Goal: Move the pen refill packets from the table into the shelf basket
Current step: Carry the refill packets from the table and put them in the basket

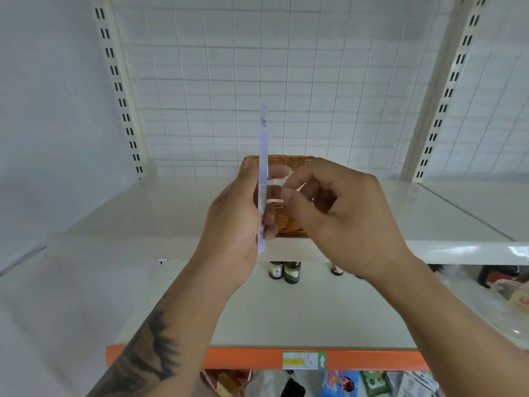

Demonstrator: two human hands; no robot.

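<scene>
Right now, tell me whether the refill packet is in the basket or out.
Out. The left hand holds the packet upright in front of the basket on the shelf; the right hand pinches at it.

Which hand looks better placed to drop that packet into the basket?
Left. The left hand already holds the pen refill packet upright, directly in front of the wicker basket. The right hand only pinches something small and blurred beside it.
</scene>
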